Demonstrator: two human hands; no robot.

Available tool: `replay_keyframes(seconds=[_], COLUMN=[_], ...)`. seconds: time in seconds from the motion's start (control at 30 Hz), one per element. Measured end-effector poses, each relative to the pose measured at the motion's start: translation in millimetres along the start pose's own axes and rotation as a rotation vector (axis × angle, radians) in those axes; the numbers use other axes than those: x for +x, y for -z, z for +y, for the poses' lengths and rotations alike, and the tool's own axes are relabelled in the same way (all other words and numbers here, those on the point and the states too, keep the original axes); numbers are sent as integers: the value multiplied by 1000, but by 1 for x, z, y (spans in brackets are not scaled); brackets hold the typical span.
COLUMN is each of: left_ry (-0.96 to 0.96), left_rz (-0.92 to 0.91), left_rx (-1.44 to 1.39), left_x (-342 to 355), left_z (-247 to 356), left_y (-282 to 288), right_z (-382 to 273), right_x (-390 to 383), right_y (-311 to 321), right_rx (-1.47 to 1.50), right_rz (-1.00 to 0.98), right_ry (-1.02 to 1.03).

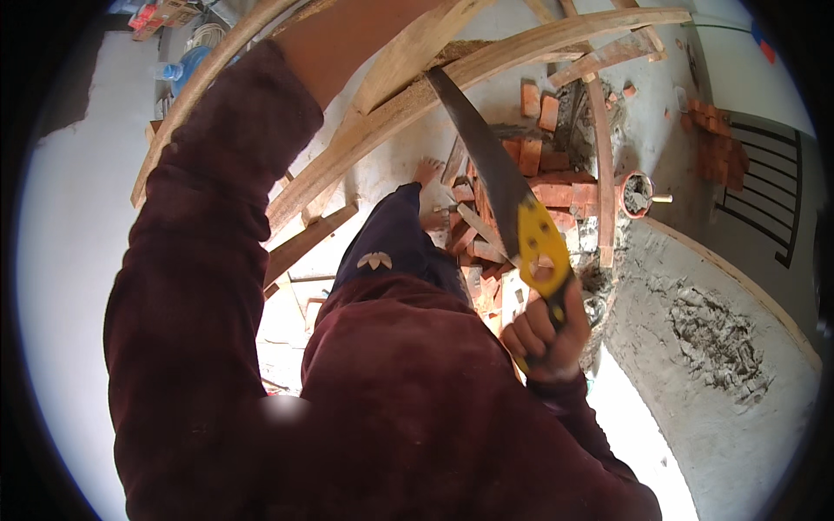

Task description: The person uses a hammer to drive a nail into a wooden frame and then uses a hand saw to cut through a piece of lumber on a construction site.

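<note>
My right hand (549,334) is closed around the yellow and black handle of a handsaw (491,152). Its dark blade slants up and to the left, and the tip overlaps the edge of a long wooden beam (486,65); whether it touches the wood I cannot tell. My left arm, in a maroon sleeve, stretches up over the timber, and the left hand lies beyond the upper edge of the view. Beneath that forearm a wider wooden board (404,61) meets the beam at an angle.
Orange bricks (556,193) lie stacked and scattered below the timber, near a bucket of mortar (637,194). A narrow upright plank (601,174) stands beside them. To the right are a heap of wet mortar (717,339), more bricks (717,148) and a dark metal grille (769,178). A blue water bottle (187,69) sits upper left.
</note>
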State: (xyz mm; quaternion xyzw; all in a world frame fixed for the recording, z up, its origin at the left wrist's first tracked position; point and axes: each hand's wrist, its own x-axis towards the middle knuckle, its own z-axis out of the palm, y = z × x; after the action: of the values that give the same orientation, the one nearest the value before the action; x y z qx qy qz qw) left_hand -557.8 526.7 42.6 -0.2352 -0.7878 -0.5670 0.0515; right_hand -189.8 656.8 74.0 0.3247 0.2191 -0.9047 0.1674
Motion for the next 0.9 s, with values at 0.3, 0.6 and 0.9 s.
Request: replay_keyframes(seconds=[0.3,0.6,0.9], left_ry=[-84,73,39], left_rz=[-87,-133,-167], left_rx=[-2,89,-78], left_x=[12,23,-1], left_z=[-20,5,9], left_y=[-8,-25,-5], right_z=[2,-40,-4], right_x=[106,155,-23], right_y=[-33,-13,48], right_rx=[-123,-72,48], right_rz=[-37,-78,-124], right_ry=[79,-3,17])
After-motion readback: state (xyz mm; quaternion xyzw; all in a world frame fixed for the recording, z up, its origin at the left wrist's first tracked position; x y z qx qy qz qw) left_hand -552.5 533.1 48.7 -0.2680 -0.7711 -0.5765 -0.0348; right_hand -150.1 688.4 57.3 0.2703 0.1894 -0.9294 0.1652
